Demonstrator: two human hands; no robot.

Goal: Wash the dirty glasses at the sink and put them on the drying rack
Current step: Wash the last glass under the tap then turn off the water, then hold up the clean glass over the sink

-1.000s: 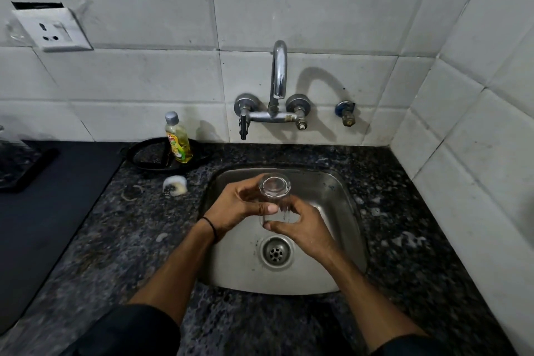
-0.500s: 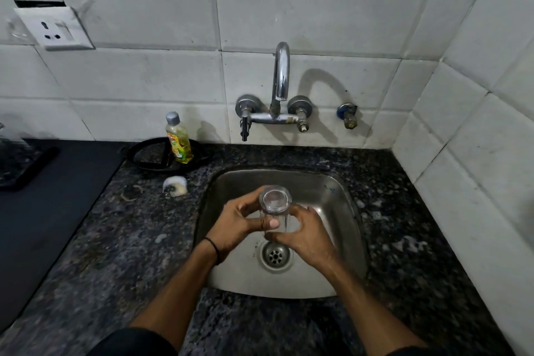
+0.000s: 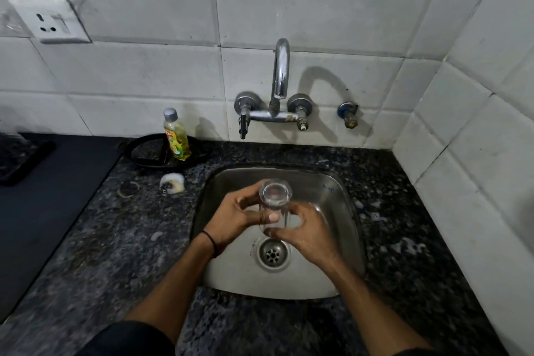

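Barely anything has shifted: left hand point(image 3: 234, 218) and right hand point(image 3: 306, 235) still grip the glass point(image 3: 275, 196) from both sides, fingers point(image 3: 245, 192) curled round it, at 12 o'clock from the drain point(image 3: 272, 254) over the sink point(image 3: 332, 205), likely so drips fall inside.

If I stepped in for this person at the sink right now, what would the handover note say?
Left hand: grip round the upper part of the glass.
Right hand: fingers curled round its lower part.
Glass: held over the sink, above the drain; no water runs from the tap.
Soap bottle: on the counter, left of the sink.
Done: glass in hand; how clean it is, I cannot tell.
Left: finish washing and set it on the drying rack, which I cannot make out here.
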